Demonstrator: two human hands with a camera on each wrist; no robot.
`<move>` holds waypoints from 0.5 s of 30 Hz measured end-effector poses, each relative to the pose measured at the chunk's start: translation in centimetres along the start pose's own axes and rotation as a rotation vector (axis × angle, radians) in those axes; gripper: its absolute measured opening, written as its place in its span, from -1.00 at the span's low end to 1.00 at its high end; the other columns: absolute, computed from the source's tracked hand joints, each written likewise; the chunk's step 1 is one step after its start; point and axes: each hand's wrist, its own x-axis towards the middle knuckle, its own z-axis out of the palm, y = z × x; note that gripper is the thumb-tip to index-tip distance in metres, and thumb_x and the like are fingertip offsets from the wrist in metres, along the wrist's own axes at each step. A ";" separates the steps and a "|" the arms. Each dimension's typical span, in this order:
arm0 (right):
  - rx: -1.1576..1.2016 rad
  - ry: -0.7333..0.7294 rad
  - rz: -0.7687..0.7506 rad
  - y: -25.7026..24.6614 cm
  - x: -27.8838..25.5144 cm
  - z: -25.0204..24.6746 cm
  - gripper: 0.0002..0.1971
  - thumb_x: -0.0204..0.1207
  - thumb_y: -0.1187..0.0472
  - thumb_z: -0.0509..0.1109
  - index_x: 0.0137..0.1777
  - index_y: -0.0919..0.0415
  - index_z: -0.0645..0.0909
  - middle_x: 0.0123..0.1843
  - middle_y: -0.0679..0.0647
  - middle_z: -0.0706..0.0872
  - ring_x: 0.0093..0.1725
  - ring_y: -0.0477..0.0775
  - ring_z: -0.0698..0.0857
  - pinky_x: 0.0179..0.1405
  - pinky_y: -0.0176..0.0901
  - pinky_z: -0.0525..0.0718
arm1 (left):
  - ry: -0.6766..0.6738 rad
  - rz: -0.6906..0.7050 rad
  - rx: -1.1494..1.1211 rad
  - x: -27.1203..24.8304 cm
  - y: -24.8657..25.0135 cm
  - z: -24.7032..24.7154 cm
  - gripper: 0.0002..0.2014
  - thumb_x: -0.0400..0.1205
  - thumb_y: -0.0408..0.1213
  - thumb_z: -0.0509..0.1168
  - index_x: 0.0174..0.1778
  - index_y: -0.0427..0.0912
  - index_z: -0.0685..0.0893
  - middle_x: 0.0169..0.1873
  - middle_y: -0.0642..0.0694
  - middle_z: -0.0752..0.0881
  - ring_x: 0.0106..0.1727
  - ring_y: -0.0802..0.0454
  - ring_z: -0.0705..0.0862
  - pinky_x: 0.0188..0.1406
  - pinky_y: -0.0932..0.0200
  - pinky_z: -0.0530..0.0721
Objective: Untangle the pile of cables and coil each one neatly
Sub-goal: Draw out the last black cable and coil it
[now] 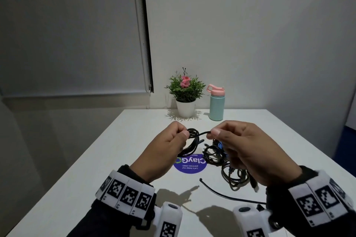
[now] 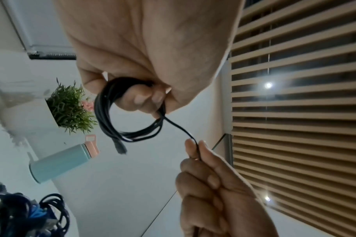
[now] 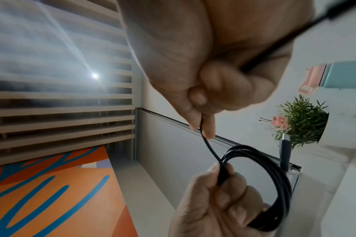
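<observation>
Both hands up: left hand (image 1: 163, 150) grips black coil (image 2: 120, 115), right hand (image 1: 248, 152) pinches its tail beside. Could spring apart w/ loose grip.

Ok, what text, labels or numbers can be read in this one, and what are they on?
"ClayG", upside down to the camera: round purple sticker on the table.
"Let's keep our pantries clean", small, upside down: same sticker.
One more tiny line by the sticker's far edge: too small to read.
Square black-and-white code markers, no words: wristbands.
Small marks under the markers: too small to read.
</observation>
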 end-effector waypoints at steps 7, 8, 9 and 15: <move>-0.221 0.111 -0.142 1.7 0.9 0.0 -0.81 0.53 -0.01 0.46 -0.16 0.08 0.78 -0.32 0.07 0.75 -0.30 0.11 0.63 -0.19 -0.01 0.62 | -0.186 -0.017 -0.319 -0.5 0.5 0.9 -0.90 0.38 -0.38 0.21 -0.38 -0.07 0.50 -0.53 0.04 0.37 -0.49 0.11 0.28 -0.44 0.27 0.31; -0.141 0.046 -0.092 2.0 1.0 0.2 -0.78 0.52 -0.04 0.44 -0.17 0.10 0.76 -0.39 0.05 0.65 -0.37 0.05 0.54 -0.28 -0.04 0.56 | -0.187 -0.006 -0.380 -0.6 0.5 1.0 -0.88 0.38 -0.40 0.22 -0.37 -0.07 0.51 -0.53 0.04 0.38 -0.49 0.11 0.30 -0.42 0.27 0.33; -0.052 -0.019 -0.040 2.3 1.0 0.3 -0.74 0.51 -0.05 0.44 -0.19 0.14 0.74 -0.44 0.01 0.56 -0.43 0.00 0.45 -0.38 -0.13 0.48 | -0.183 0.009 -0.425 -0.7 0.4 1.2 -0.87 0.40 -0.40 0.25 -0.35 -0.05 0.52 -0.52 0.04 0.41 -0.48 0.11 0.32 -0.40 0.27 0.38; 0.143 -0.200 0.129 2.9 1.2 -0.7 -0.74 0.39 -0.08 0.58 -0.30 0.09 0.73 -0.45 0.00 0.57 -0.52 -0.11 0.36 -0.52 -0.31 0.30 | -0.160 0.091 -0.365 -0.5 -0.4 2.0 -0.79 0.61 -0.29 0.34 0.16 -0.14 0.65 -0.23 0.06 0.71 -0.33 0.24 0.62 -0.23 0.36 0.60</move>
